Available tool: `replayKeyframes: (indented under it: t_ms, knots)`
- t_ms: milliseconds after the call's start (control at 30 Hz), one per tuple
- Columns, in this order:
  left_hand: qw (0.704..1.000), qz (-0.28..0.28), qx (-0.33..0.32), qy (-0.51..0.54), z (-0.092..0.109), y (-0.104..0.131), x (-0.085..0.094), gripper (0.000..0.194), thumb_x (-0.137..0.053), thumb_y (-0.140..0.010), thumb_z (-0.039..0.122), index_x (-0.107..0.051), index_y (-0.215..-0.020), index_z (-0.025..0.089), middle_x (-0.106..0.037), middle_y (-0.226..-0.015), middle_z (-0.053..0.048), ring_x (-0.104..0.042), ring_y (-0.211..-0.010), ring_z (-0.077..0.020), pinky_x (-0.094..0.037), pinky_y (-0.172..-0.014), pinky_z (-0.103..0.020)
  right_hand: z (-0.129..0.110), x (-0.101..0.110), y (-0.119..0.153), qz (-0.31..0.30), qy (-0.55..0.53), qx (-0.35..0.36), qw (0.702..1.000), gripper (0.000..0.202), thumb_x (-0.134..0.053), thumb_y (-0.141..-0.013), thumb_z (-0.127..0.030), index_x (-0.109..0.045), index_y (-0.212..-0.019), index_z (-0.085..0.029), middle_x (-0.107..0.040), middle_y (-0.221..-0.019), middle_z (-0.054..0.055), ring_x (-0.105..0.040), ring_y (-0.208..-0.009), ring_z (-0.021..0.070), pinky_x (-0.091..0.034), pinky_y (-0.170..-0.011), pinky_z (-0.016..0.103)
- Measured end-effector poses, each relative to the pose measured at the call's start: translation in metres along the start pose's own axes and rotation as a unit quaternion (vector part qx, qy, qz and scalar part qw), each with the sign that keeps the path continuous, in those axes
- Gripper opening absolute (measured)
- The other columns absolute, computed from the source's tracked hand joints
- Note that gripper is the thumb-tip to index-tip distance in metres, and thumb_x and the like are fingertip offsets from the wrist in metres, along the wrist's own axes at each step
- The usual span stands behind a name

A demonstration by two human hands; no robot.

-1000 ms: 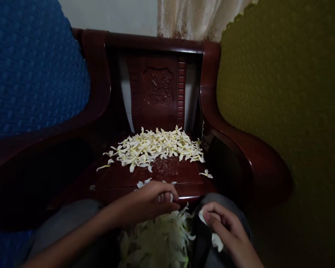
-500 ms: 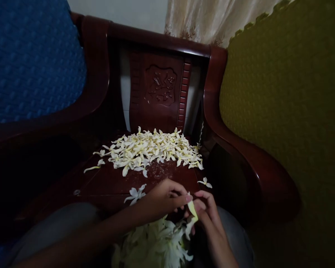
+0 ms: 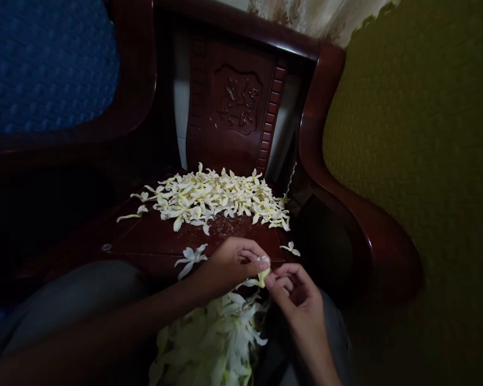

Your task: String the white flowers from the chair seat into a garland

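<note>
Both hands are meeting just above the lap: the left hand (image 3: pixel 229 262) is pinching a small white flower (image 3: pixel 263 274), the right hand (image 3: pixel 293 292) closing fingertips on it. Gripping too hard could be tearing petals, or dropping it into the strung flowers (image 3: pixel 221 343) below.

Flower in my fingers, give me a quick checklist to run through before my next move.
1. Flower pinched between left hand and right hand: ok.
2. Grip firm enough: cannot tell, the light is dim.
3. Bunch of flowers in the lap sits right under the hands: ok.
4. Pile on the wooden seat is heaped together: ok.
5. Strays gathered in: not ok, one loose flower by the left hand, another near the seat's right edge.
</note>
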State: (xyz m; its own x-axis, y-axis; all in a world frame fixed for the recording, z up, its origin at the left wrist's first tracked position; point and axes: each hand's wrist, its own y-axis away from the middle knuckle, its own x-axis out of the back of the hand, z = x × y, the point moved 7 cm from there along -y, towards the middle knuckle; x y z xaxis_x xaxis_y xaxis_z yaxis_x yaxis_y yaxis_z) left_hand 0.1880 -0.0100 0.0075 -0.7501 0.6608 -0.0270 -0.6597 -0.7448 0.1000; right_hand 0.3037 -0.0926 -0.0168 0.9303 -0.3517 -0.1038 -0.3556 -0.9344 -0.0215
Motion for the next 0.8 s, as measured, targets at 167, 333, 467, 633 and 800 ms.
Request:
replayKeyframes:
  t_ms: [167, 333, 467, 633, 800]
  knots:
    - [1.0, 0.015, -0.018, -0.009, 0.006, -0.001, 0.0, 0.026, -0.079, -0.06, 0.03, -0.065, -0.071, 0.011, -0.067, -0.067, -0.004, -0.059, -0.064, -0.0129, -0.044, -0.06, -0.022, -0.008, -0.005, 0.002, -0.028, 0.013, 0.002, 1.0, 0.029, -0.073, -0.075, -0.037, -0.058, -0.092, -0.019, -0.059, -0.069, -0.002, -0.053, -0.062, 0.0115, -0.043, -0.06, 0.021]
    - [1.0, 0.006, 0.011, 0.004, 0.003, 0.002, -0.009, 0.027, -0.084, -0.055, 0.025, -0.064, -0.065, 0.01, -0.063, -0.057, 0.0, -0.054, -0.055, -0.0087, -0.039, -0.052, -0.018, -0.01, -0.007, 0.003, -0.031, 0.012, 0.02, 0.999, 0.023, -0.076, -0.072, -0.03, -0.062, -0.081, -0.016, -0.062, -0.074, 0.002, -0.055, -0.067, 0.0131, -0.044, -0.064, 0.024]
    - [0.997, 0.032, 0.001, 0.066, 0.013, 0.003, 0.001, 0.025, -0.078, -0.066, 0.031, -0.068, -0.076, 0.01, -0.07, -0.068, -0.004, -0.062, -0.063, -0.0113, -0.048, -0.061, -0.021, -0.021, 0.02, 0.006, 0.098, -0.05, 0.08, 0.991, 0.017, -0.076, -0.072, -0.028, -0.064, -0.072, -0.017, -0.062, -0.079, 0.002, -0.054, -0.07, 0.0122, -0.044, -0.064, 0.023]
    - [0.985, 0.079, -0.031, 0.15, 0.034, 0.005, 0.025, 0.032, -0.077, -0.069, 0.035, -0.069, -0.089, 0.011, -0.074, -0.089, -0.009, -0.068, -0.082, -0.0166, -0.054, -0.08, -0.03, -0.013, 0.036, 0.008, 0.134, -0.275, 0.012, 0.952, 0.019, -0.078, -0.07, -0.028, -0.063, -0.077, -0.02, -0.057, -0.079, -0.002, -0.041, -0.055, 0.0053, -0.043, -0.056, 0.017]
    - [0.974, 0.175, -0.051, 0.131, 0.039, 0.007, 0.044, 0.037, -0.081, -0.061, 0.037, -0.071, -0.085, 0.011, -0.074, -0.082, -0.009, -0.068, -0.073, -0.0167, -0.054, -0.068, -0.026, -0.018, 0.02, 0.014, 0.053, -0.299, 0.006, 0.953, 0.023, -0.074, -0.075, -0.027, -0.053, -0.072, -0.019, -0.047, -0.061, -0.007, -0.021, -0.042, 0.0027, -0.035, -0.045, 0.014]
